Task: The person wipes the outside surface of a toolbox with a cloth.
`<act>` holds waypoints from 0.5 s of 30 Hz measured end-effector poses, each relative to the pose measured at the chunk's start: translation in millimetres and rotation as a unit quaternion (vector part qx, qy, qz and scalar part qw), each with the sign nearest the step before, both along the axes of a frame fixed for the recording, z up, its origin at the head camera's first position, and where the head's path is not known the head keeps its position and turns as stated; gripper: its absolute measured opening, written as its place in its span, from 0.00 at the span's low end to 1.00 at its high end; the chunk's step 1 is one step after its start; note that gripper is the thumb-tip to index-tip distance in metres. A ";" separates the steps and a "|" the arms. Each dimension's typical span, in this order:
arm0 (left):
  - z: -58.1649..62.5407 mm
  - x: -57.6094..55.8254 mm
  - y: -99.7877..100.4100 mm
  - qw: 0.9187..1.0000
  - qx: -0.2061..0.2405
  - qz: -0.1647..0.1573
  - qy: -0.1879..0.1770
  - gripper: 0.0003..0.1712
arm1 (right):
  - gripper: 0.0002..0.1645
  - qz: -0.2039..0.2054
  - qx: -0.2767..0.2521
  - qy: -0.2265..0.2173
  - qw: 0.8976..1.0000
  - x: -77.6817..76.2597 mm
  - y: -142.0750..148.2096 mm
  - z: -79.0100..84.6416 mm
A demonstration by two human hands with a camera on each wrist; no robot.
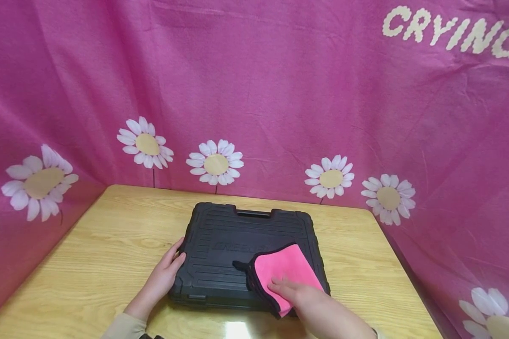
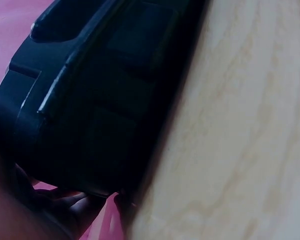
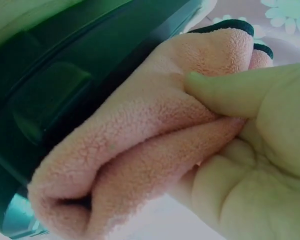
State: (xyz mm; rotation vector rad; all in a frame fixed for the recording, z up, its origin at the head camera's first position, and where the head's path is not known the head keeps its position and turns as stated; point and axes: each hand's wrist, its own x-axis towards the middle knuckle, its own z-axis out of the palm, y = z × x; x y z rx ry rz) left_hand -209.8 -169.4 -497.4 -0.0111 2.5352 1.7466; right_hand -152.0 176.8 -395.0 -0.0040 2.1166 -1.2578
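Observation:
A black plastic tool case lies flat on the table, its handle on the far side and faint raised lettering on its lid. My left hand holds the case by its left side; in the left wrist view its fingers are dark and partly hidden behind the case. Over the lid's near right part lies a folded pink cloth with black edging and a black loop. My right hand grips that cloth, the thumb pressing into its fuzzy folds in the right wrist view, against the case's near edge.
The light wooden table extends to both sides of the case. Pink fabric printed with daisies and lettering hangs along its back and sides.

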 end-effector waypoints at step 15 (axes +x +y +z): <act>2.0 0.2 -0.3 1.000 -0.001 0.003 -0.006 0.33 | 0.45 0.242 0.161 0.227 0.930 10.4 15.2 4.1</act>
